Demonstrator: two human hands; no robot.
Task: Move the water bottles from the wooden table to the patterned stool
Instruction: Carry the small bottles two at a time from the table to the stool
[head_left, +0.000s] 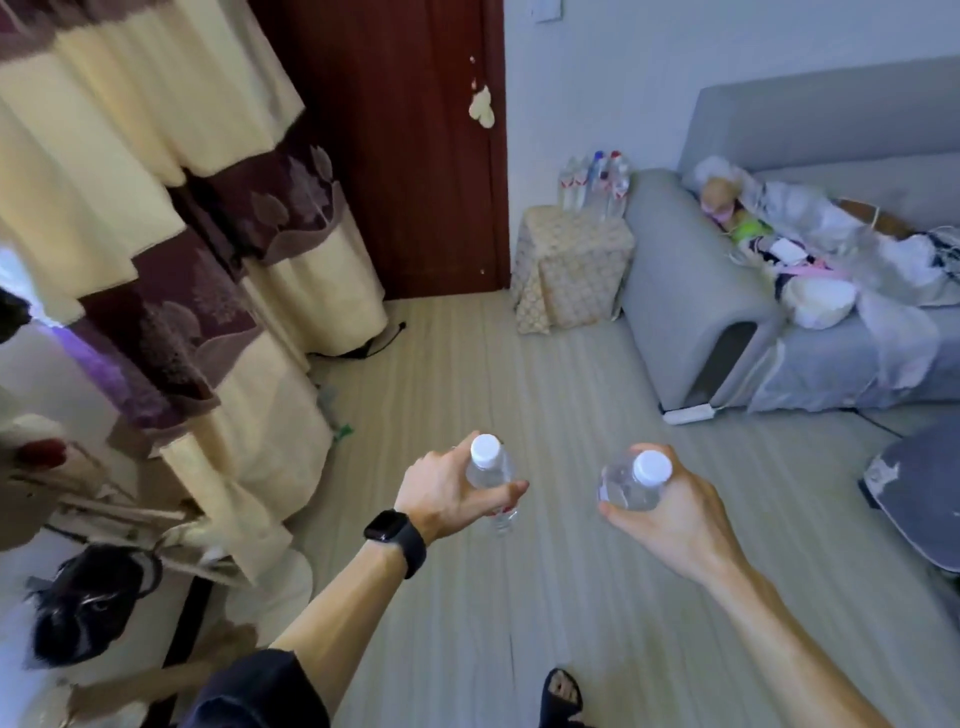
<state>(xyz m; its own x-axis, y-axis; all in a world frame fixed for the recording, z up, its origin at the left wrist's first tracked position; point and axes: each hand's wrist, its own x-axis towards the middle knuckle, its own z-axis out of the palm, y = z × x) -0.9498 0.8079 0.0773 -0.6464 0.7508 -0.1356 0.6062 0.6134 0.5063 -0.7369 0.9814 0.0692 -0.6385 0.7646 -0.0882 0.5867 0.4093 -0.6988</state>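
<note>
Bottles (491, 475), clear plastic, round white caps (652, 466)

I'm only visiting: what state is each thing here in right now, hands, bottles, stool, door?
left hand: curled round the left bottle.
right hand: curled round the right bottle.
left bottle: capped, held above the floor.
right bottle: capped, held above the floor.
patterned stool: cloth-covered, beside the sofa.
stool bottles: upright, clustered on the stool's top.
door: shut.
</note>
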